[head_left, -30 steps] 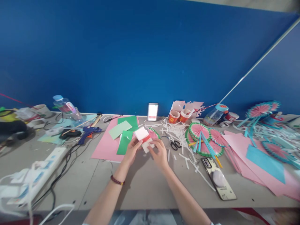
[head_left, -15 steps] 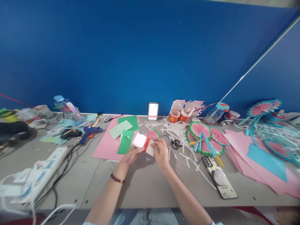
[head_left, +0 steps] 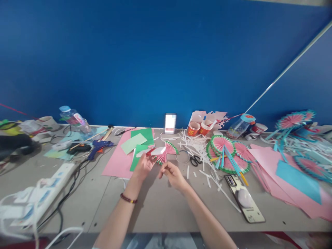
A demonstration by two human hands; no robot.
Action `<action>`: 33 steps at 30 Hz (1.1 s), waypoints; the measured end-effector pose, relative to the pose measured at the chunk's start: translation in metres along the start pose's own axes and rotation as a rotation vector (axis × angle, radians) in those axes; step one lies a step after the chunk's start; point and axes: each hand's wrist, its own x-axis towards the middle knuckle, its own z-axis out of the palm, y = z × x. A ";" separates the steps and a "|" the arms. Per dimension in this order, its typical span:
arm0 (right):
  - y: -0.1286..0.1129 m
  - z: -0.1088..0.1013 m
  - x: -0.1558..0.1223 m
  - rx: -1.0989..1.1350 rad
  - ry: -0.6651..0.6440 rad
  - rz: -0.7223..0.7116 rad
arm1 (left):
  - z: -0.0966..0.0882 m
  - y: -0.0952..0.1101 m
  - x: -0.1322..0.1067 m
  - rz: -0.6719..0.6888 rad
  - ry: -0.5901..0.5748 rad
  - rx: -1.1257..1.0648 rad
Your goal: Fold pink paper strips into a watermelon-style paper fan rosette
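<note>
While the left hand (head_left: 143, 167) pinches a red-and-white packet (head_left: 157, 151) at its fingertips, left of the pleated fan (head_left: 170, 148), the right hand (head_left: 173, 175) half-curls, contents unclear.

Beaded bracelet (head_left: 129, 198) worn just behind left hand (head_left: 143, 168): small, dark maroon beads, yellow one among them. Well behind right hand (head_left: 174, 175), pale sleeve edge (head_left: 237, 247); between arms, pale blue-grey clothing (head_left: 158, 241).

By the left fingers (head_left: 148, 161), white and red are shown on the held piece (head_left: 158, 150). Just beyond them, the pleated fan (head_left: 170, 148) is striped in pink and edged with green. To their left, pink is seen on a large sheet (head_left: 114, 166); farther right, turquoise is shown by another sheet (head_left: 298, 181).
</note>
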 end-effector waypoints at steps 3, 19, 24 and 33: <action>0.010 -0.010 0.004 -0.318 0.151 0.013 | 0.001 0.008 -0.005 -0.055 -0.082 -0.062; -0.014 -0.048 0.007 0.567 0.443 -0.049 | 0.006 -0.002 -0.002 -0.009 0.156 0.319; -0.019 -0.039 -0.002 0.514 0.083 0.056 | 0.006 -0.003 0.003 0.149 0.247 0.190; 0.006 -0.028 0.004 -0.605 0.013 0.130 | -0.003 0.010 0.002 -0.101 0.071 -0.063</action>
